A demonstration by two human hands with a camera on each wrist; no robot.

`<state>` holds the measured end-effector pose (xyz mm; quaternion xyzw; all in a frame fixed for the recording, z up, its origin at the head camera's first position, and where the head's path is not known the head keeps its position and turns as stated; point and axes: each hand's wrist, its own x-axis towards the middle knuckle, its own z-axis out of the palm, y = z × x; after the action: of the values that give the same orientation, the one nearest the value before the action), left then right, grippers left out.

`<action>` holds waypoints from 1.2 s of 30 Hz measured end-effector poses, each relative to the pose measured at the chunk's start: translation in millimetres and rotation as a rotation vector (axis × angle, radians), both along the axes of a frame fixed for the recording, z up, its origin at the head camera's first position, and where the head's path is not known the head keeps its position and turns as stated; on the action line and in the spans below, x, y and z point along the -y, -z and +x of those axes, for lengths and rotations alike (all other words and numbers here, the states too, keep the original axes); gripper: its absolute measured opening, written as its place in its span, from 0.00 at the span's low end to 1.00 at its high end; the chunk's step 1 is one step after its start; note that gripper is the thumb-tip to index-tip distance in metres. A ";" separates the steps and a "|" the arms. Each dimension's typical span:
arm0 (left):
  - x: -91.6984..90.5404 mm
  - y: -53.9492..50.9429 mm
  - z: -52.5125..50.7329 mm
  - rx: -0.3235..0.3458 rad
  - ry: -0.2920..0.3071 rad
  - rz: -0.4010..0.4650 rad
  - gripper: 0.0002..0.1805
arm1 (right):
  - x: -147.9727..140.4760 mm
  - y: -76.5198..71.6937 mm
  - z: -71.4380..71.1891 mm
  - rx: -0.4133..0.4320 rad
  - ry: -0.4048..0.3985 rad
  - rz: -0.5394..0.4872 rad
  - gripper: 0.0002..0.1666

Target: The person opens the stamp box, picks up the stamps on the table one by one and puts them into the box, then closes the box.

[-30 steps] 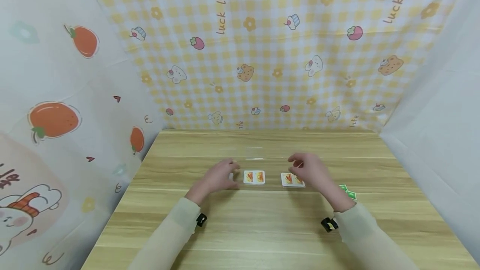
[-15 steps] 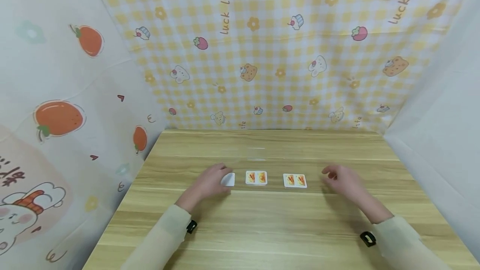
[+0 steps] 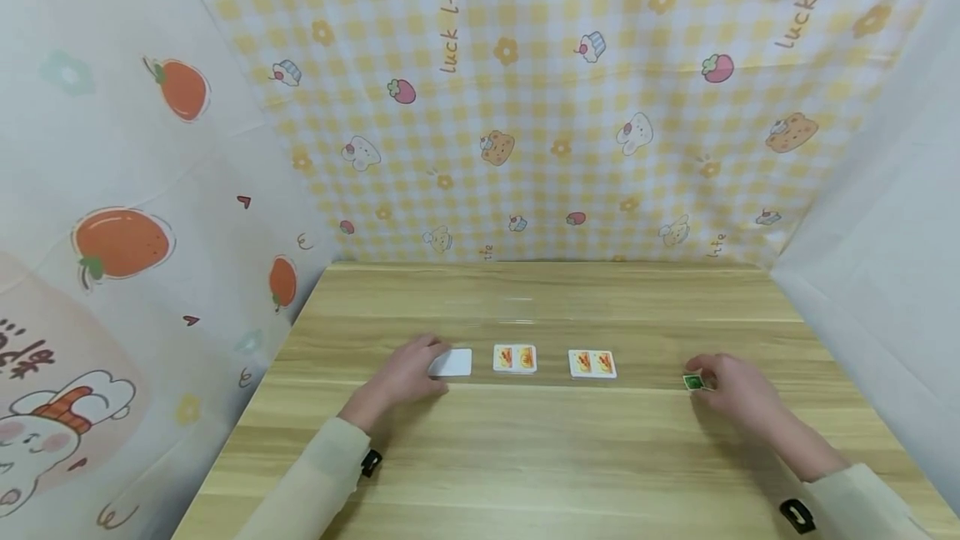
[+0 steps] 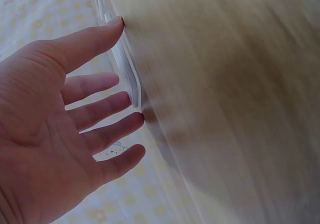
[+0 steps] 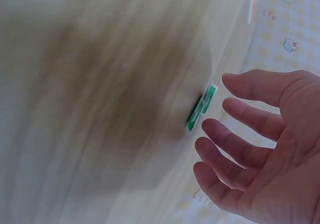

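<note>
While the head view shows the left hand (image 3: 405, 375) at one end of a white card (image 3: 453, 362), the left wrist view adds the card's layered edge and loosely spread fingers. The right hand (image 3: 741, 392) partly hides a green card (image 3: 693, 382) from above; its wrist view shows bent fingers spaced apart beside it. Two orange-printed cards (image 3: 515, 358) lie between.

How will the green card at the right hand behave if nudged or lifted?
The green card looks small and thin, so it is probably light. It lies flat on the wood-grain tabletop, so a nudge would likely slide it, not roll it. Its visible part looks unbent, hinting at stiffness.
</note>
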<state>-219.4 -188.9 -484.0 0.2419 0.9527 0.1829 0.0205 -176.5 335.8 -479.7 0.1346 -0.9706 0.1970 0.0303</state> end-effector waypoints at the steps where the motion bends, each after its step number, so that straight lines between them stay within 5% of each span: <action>1: 0.6 0.3 0.0 0.003 -0.004 -0.001 0.36 | -2.3 1.4 1.2 -0.002 0.002 0.001 0.22; 10: 5.8 3.8 -6.1 0.034 -0.034 0.000 0.34 | -15.3 6.7 9.6 -0.028 0.012 0.026 0.27; 21: 11.3 5.5 -9.0 0.053 -0.053 -0.009 0.34 | -25.7 9.7 8.9 -0.034 0.003 0.039 0.13; 36: 11.7 4.3 -9.3 0.042 -0.073 0.005 0.30 | -24.9 7.4 9.8 0.003 0.029 0.034 0.09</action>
<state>-228.7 -200.6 -488.3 0.2033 0.9598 0.1909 0.0330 -166.7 360.7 -487.1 0.1209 -0.9757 0.1801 0.0293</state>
